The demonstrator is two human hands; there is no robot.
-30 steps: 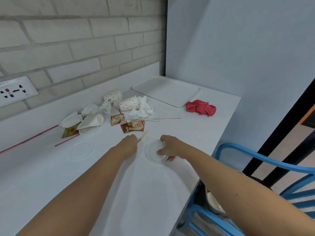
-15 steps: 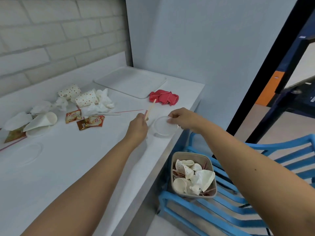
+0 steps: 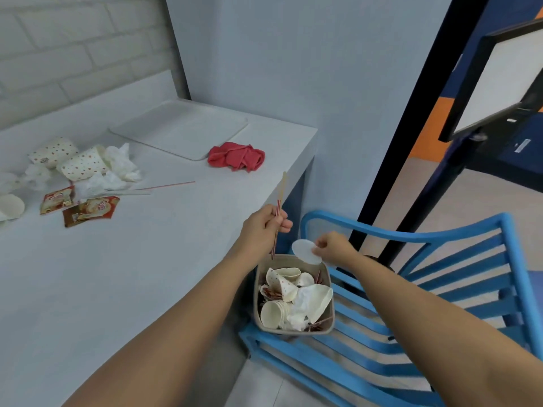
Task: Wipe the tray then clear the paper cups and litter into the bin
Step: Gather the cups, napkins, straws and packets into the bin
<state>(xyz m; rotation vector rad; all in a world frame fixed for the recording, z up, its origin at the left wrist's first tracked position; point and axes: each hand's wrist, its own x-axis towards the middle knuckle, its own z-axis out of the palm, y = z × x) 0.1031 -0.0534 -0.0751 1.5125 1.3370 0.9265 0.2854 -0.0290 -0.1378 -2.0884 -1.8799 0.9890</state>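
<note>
Translucent lid [image 3: 305, 250], edges faint, pinched by right hand [image 3: 333, 248] above the bin [image 3: 256, 295]; left hand [image 3: 261, 227] grips what look like straws [image 3: 281, 192]

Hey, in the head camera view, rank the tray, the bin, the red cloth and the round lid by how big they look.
1. tray and bin: alike in the picture, and the tray lies farther off, so unranked.
2. red cloth
3. lid, pinched by the right hand

Bare left forearm [image 3: 176, 315], bare right forearm [image 3: 426, 306], uncovered along the whole visible length, bare left hand [image 3: 261, 227], bare right hand [image 3: 332, 248]
</note>
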